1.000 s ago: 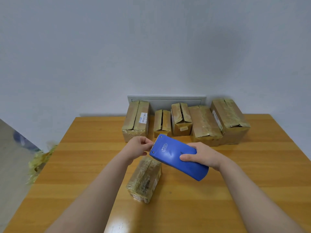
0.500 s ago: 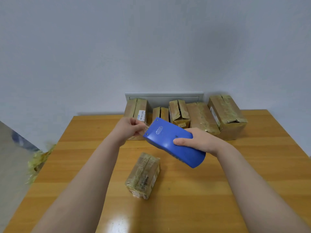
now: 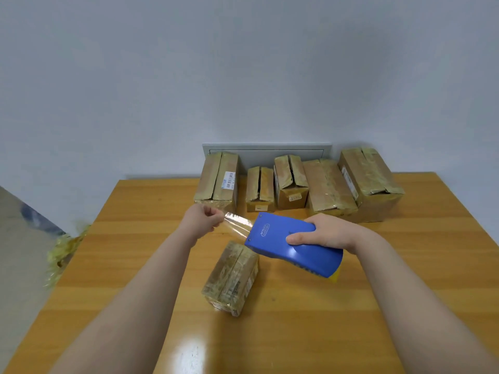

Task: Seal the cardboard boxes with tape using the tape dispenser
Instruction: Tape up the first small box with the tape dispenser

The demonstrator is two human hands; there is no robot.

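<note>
Tape dispenser: blue, clear strip out

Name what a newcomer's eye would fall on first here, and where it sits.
The blue tape dispenser, gripped by the right hand above the middle of the table, stands out first; the left hand pinches a strip of clear tape stretched from it. A small box lies alone below it, and five more boxes line the far edge.

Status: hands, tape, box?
Left hand pinches tape, strip stretched from dispenser. Right hand grips dispenser. Box lies below, untouched. Nothing between.
</note>
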